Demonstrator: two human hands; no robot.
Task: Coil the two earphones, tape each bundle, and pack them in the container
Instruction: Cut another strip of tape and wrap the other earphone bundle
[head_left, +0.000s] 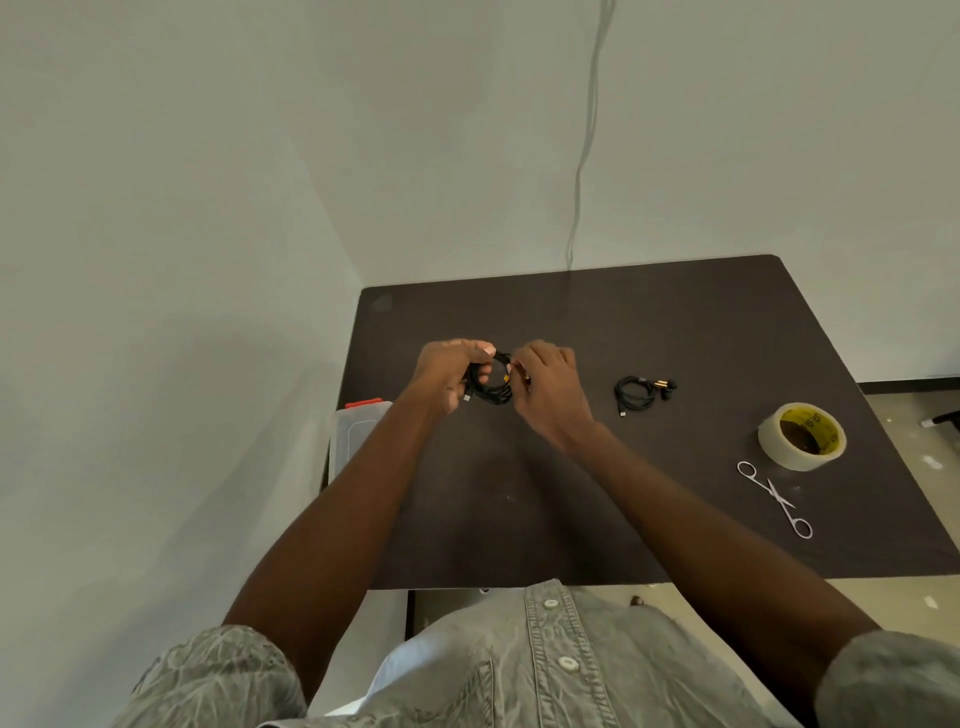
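A coiled black earphone (493, 384) hangs above the dark table (571, 493), held between both hands. My left hand (447, 369) grips the left side of the coil. My right hand (545, 384) pinches its right side, where a small gold part shows. A second coiled black earphone (641, 393) with gold-trimmed buds lies on the table to the right. The roll of clear tape (802, 435) sits at the right of the table. A translucent container (358, 431) with a red clip stands off the table's left edge, partly hidden by my left forearm.
Small metal scissors (775, 498) lie open just in front of the tape roll. The table stands in a corner, with walls behind and to the left. A grey cable (584, 156) hangs down the back wall.
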